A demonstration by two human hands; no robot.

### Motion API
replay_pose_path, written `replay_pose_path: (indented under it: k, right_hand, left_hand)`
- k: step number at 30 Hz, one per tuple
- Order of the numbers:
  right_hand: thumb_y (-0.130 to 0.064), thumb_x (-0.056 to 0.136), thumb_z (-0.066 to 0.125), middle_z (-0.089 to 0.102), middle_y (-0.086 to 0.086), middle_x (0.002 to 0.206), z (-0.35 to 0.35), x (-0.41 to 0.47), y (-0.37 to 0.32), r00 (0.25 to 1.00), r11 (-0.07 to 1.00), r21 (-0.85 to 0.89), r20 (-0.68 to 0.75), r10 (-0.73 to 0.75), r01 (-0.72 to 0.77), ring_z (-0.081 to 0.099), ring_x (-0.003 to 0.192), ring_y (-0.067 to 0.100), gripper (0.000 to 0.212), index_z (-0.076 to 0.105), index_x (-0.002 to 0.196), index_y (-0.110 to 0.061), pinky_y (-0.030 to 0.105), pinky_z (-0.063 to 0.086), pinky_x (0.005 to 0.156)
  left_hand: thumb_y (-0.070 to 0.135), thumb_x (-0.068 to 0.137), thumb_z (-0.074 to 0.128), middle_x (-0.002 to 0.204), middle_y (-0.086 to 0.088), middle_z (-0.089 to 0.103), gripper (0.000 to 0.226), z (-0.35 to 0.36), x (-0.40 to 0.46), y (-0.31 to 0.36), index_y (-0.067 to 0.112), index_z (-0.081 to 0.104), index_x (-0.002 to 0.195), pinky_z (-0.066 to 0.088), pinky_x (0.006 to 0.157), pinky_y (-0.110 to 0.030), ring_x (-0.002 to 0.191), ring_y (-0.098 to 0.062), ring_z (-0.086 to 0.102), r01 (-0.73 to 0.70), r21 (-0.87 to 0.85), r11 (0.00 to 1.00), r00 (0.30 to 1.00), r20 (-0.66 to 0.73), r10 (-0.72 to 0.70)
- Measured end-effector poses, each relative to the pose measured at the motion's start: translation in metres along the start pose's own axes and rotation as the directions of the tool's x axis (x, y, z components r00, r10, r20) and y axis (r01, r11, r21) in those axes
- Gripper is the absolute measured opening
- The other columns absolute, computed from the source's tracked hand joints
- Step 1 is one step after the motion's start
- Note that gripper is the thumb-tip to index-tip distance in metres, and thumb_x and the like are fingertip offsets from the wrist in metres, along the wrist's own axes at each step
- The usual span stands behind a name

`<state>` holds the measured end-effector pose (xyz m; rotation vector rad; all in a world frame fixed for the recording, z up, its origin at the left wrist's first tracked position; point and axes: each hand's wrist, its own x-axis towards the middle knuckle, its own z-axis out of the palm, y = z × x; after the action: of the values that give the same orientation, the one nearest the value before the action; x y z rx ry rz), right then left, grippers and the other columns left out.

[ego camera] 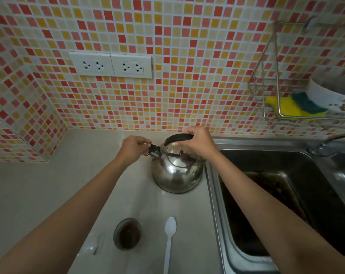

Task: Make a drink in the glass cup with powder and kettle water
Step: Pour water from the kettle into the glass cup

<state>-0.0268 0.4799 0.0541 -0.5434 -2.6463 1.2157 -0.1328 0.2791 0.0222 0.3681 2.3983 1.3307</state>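
Observation:
A shiny steel kettle [177, 175] stands on the pale counter [49, 184] beside the sink. My right hand [197, 144] grips its black top handle [179, 137]. My left hand [133, 148] pinches the black cap on the spout [153, 149] at the kettle's left. Near the front edge stands the glass cup [127, 233] with dark brown powder at its bottom. A white plastic spoon [169, 242] lies on the counter just right of the cup, bowl pointing away from me.
A steel sink [286, 194] with a dark basin fills the right side, its tap [325, 144] at the back. A wire rack [282, 99] on the tiled wall holds a yellow-green sponge [294, 106]. Two double sockets [111, 65] sit on the wall.

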Motion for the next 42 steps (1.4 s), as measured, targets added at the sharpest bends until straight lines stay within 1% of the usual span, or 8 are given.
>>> replay_pose_path:
  k: [14,17,21,24,28,34,38,42]
  right_hand:
    - [-0.030,0.061,0.087,0.074,-0.004,0.078,-0.002,0.002,0.014,0.999,0.996,0.090,-0.042,0.026,-0.022,0.069,0.079,0.013,0.027,0.073,0.082,-0.020,0.041,0.059,0.079]
    - [-0.031,0.065,0.084,0.073,-0.002,0.083,-0.006,0.002,0.010,1.000,1.000,0.000,-0.011,-0.013,0.013,0.068,0.081,0.015,0.028,0.073,0.089,-0.019,0.044,0.058,0.080]
    - [-0.034,0.074,0.076,0.070,-0.002,0.098,-0.012,-0.009,0.002,0.995,0.976,-0.192,0.016,-0.102,0.103,0.062,0.093,0.015,0.032,0.069,0.102,-0.021,0.040,0.054,0.086]
    - [-0.034,0.078,0.072,0.065,-0.001,0.107,-0.014,-0.029,-0.005,0.971,0.912,-0.362,-0.058,-0.231,0.195,0.053,0.106,0.018,0.039,0.063,0.113,-0.019,0.037,0.048,0.089]
    - [-0.030,0.081,0.071,0.065,0.002,0.110,-0.005,-0.071,-0.020,0.941,0.897,-0.382,-0.155,-0.302,0.224,0.053,0.109,0.020,0.036,0.064,0.114,-0.017,0.039,0.047,0.093]
    - [-0.025,0.080,0.073,0.068,0.004,0.108,0.050,-0.152,-0.029,0.985,0.954,-0.290,-0.126,-0.119,0.078,0.062,0.100,0.020,0.026,0.070,0.104,-0.016,0.035,0.052,0.088]
    - [-0.027,0.081,0.070,0.066,0.003,0.107,0.103,-0.201,-0.014,0.992,0.941,-0.317,-0.072,0.101,-0.118,0.063,0.095,0.020,0.029,0.067,0.109,-0.017,0.032,0.053,0.082]
    - [-0.025,0.085,0.064,0.068,0.006,0.102,0.143,-0.236,0.003,0.941,0.879,-0.338,-0.110,0.319,-0.337,0.066,0.092,0.025,0.023,0.065,0.105,-0.012,0.024,0.045,0.071]
  left_hand:
    - [0.006,0.094,0.057,0.099,-0.020,0.068,0.026,0.011,0.000,0.006,0.002,0.065,0.118,0.054,0.085,-0.030,0.084,-0.023,0.064,-0.007,-0.003,1.000,1.000,0.006,0.007]
    - [0.009,0.093,0.060,0.102,-0.019,0.069,0.030,0.010,-0.006,0.005,0.005,0.063,0.122,0.054,0.089,-0.033,0.093,-0.028,0.067,-0.005,0.017,1.000,1.000,0.015,0.004]
    - [0.022,0.091,0.065,0.101,-0.008,0.067,0.031,-0.005,-0.020,0.000,0.013,0.065,0.120,0.046,0.078,-0.026,0.095,-0.023,0.065,-0.070,0.079,0.994,0.997,-0.020,0.072]
    - [0.027,0.090,0.064,0.106,-0.002,0.069,0.024,-0.024,-0.039,-0.014,0.017,0.070,0.112,0.045,0.079,-0.024,0.095,-0.017,0.064,-0.121,0.116,0.986,0.992,-0.019,0.124]
    - [0.031,0.090,0.065,0.105,0.007,0.069,0.020,-0.045,-0.082,-0.043,0.022,0.073,0.107,0.044,0.078,-0.017,0.092,-0.008,0.062,-0.200,0.135,0.970,0.980,0.024,0.199]
    - [0.034,0.081,0.075,0.101,0.006,0.071,0.025,-0.053,-0.153,-0.092,0.025,0.073,0.104,0.052,0.080,-0.022,0.091,-0.006,0.066,-0.208,0.018,0.978,0.969,0.139,0.204]
    - [0.047,0.057,0.088,0.113,0.010,0.065,0.072,-0.049,-0.184,-0.120,0.029,0.063,0.122,0.050,0.090,-0.022,0.104,-0.005,0.062,-0.208,-0.018,0.978,0.946,0.251,0.205]
    - [0.034,0.043,0.096,0.118,0.007,0.062,0.097,-0.042,-0.195,-0.139,0.028,0.056,0.131,0.046,0.093,-0.021,0.108,-0.006,0.060,-0.230,-0.013,0.973,0.930,0.291,0.224]
